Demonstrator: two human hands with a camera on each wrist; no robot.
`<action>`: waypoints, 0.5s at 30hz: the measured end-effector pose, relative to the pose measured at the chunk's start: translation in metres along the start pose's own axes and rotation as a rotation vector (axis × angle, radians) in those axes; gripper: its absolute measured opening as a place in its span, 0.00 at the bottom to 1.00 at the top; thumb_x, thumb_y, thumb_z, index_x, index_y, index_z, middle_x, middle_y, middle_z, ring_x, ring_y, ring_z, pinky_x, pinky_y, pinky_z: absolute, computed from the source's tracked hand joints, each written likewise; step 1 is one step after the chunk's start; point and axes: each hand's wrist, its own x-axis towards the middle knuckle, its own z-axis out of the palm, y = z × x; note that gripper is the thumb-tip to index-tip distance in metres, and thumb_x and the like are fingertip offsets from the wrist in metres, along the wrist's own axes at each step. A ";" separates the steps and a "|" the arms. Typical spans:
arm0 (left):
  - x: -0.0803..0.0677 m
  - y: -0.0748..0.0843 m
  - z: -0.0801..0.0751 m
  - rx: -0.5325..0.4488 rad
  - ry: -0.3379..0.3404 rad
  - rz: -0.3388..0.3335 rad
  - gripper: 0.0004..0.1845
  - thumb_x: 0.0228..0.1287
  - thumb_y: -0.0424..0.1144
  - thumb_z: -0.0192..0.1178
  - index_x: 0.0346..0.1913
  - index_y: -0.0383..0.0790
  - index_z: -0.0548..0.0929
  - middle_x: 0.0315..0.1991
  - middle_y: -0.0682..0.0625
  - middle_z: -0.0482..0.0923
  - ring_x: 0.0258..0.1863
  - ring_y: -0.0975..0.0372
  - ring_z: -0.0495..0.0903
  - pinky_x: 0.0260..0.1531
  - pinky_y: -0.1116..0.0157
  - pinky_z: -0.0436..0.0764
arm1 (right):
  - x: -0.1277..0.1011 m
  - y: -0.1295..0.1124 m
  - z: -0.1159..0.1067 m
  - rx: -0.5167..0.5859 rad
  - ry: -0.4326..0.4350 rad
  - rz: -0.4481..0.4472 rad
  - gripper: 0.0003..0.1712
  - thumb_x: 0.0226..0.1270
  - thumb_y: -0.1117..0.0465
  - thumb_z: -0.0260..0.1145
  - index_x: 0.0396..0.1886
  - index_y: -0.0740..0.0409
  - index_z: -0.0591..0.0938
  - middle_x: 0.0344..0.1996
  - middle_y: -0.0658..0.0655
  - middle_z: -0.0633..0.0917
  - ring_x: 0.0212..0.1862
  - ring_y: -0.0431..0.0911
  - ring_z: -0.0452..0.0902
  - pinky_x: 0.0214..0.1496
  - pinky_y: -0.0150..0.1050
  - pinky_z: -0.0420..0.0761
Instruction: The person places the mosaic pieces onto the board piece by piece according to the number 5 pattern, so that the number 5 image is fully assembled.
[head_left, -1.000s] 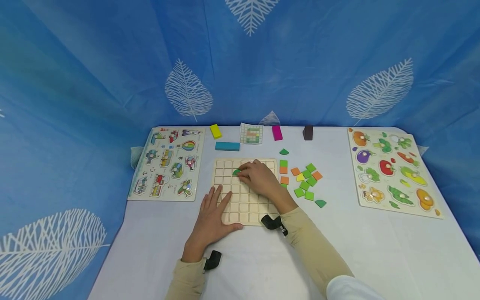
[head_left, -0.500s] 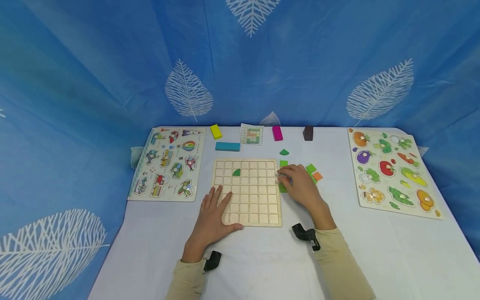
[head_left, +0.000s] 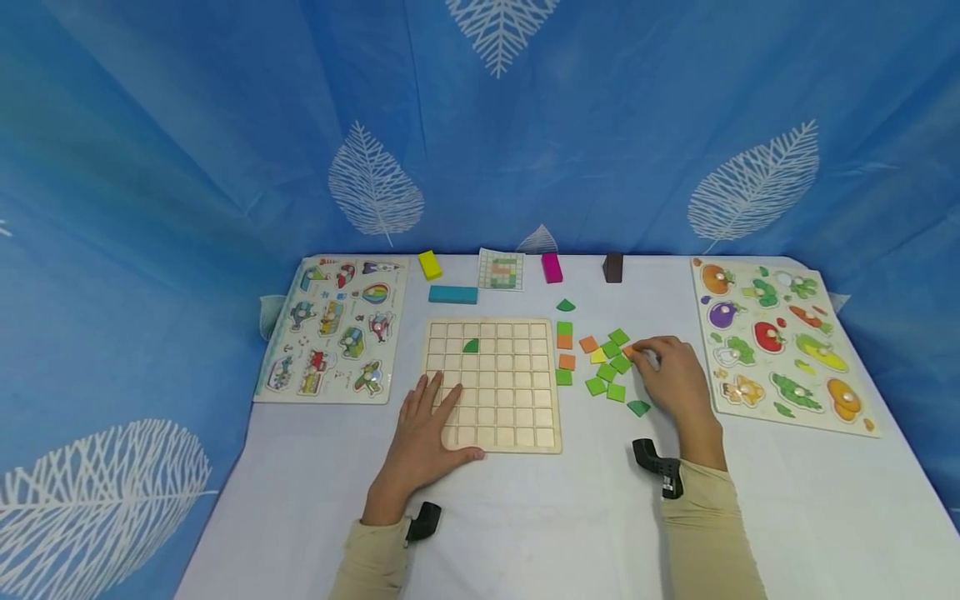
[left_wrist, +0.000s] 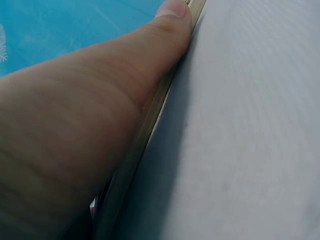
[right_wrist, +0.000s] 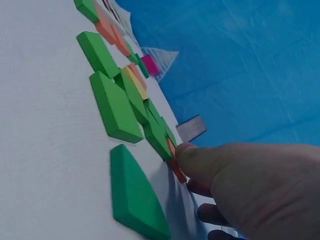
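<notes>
Here the right hand [head_left: 675, 375] sits at the far right edge of the loose tile cluster [head_left: 607, 362] on the white table [head_left: 570, 517], its fingers curled and its thumb tip pressed against a small orange tile [right_wrist: 175, 167]. The right wrist view shows that tile wedged between the thumb and the fingers [right_wrist: 215, 212] tucked beneath, so the hand pinches it at the tile's near edge; the tile touches a green square in the heap. A dark green quarter-round tile [head_left: 639, 407] lies flat on the cloth just beside the hand, on the person's side of it, not touched.

The left hand [head_left: 423, 442] lies flat with straight, spread fingers on the near left corner of the wooden grid board [head_left: 491, 383], its thumb [left_wrist: 172, 20] along the board's near edge, gripping nothing. One green quarter-round piece [head_left: 471, 345] sits in a cell in the board's second row, well apart from both hands.

Two picture puzzles lie at the table's left [head_left: 333, 325] and right [head_left: 780, 346] sides.
</notes>
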 end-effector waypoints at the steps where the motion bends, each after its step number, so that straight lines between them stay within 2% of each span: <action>1: 0.000 0.000 0.001 -0.001 0.003 0.000 0.59 0.45 0.71 0.74 0.78 0.47 0.65 0.84 0.42 0.46 0.84 0.46 0.40 0.79 0.41 0.47 | 0.000 0.000 0.000 -0.002 -0.003 0.005 0.19 0.77 0.54 0.62 0.58 0.61 0.83 0.62 0.71 0.77 0.65 0.68 0.69 0.68 0.65 0.68; 9: 0.001 -0.001 0.002 0.010 -0.005 -0.013 0.59 0.45 0.71 0.73 0.79 0.48 0.64 0.84 0.43 0.46 0.84 0.47 0.39 0.80 0.42 0.46 | 0.001 -0.001 0.002 -0.022 0.033 0.009 0.17 0.76 0.61 0.59 0.59 0.64 0.82 0.62 0.72 0.77 0.64 0.68 0.70 0.67 0.65 0.70; 15: 0.001 0.001 0.000 -0.002 -0.009 -0.021 0.59 0.45 0.71 0.73 0.79 0.48 0.64 0.84 0.43 0.46 0.84 0.47 0.39 0.80 0.42 0.46 | 0.001 0.001 0.002 -0.002 0.027 0.023 0.19 0.75 0.61 0.62 0.60 0.65 0.81 0.61 0.72 0.77 0.64 0.69 0.70 0.67 0.66 0.69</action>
